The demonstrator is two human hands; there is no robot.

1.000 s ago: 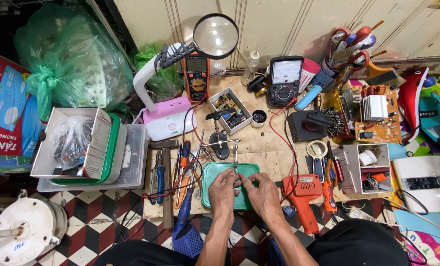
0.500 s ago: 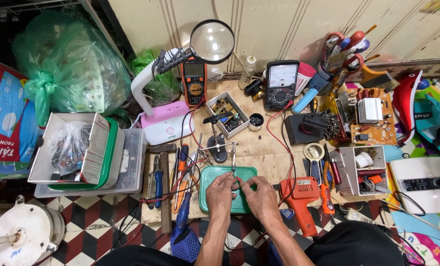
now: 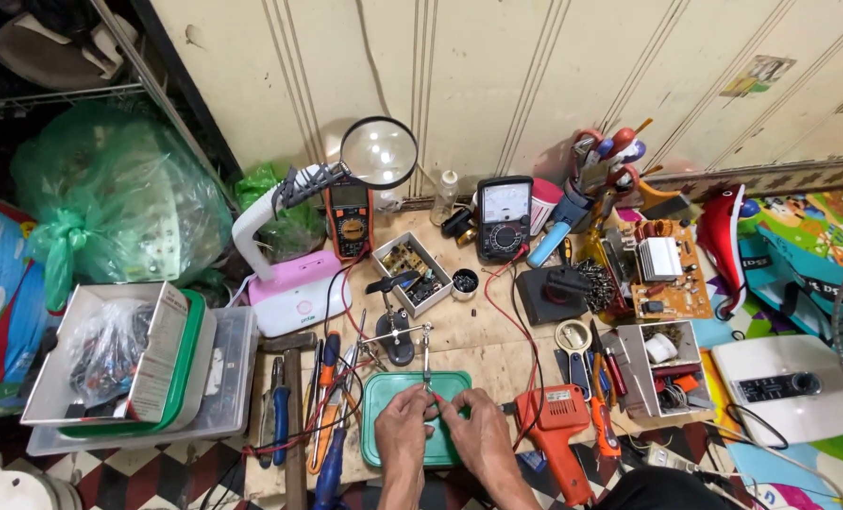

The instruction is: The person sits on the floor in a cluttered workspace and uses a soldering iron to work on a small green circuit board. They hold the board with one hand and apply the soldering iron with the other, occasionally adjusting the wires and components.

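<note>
Both hands — left hand (image 3: 404,416), right hand (image 3: 475,422) — pinch a tiny part, too small to identify, over the green plastic tray (image 3: 381,430).

a small part, too tiny to make out (image 3: 438,400), sits pinched at the fingertips low in the frame's centre, over a green tray (image 3: 382,395) lying flat, under a clip stand's (image 3: 400,346) upright arm.

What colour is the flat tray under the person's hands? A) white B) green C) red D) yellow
B: both the left hand and the right hand are over a green tray with rounded corners on the wooden board.
</note>
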